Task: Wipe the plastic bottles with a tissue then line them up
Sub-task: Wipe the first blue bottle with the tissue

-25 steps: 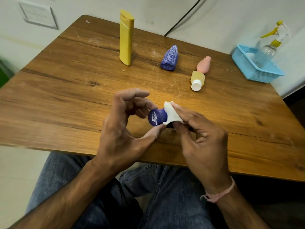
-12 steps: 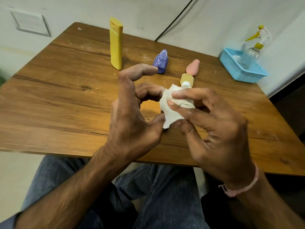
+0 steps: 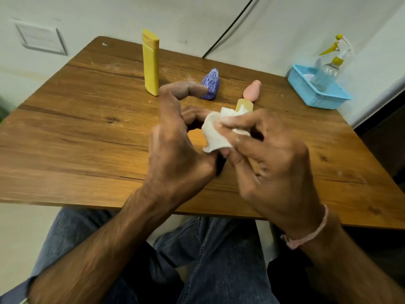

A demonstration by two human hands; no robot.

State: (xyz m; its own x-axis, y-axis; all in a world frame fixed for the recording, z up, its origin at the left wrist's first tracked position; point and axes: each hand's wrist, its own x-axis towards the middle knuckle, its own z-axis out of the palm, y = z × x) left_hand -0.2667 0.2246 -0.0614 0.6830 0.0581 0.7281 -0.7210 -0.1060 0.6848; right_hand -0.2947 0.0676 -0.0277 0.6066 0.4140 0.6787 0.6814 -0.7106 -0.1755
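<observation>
Raised since a second ago, the right hand pinches a white tissue over the small dark-blue plastic bottle (only a dark sliver shows) clamped in the left hand's grip above the wooden bench, so wiping goes on.

A white, crumpled tissue is being pinched by the right hand and is bunching over a wrapped bottle, which the left hand is gripping; only a dark sliver of it is showing. On the table behind, a tall yellow bottle is standing upright. To its right a purple bottle, a pink bottle and a pale yellow bottle are lying on their sides, the last partly hidden behind the tissue.
</observation>
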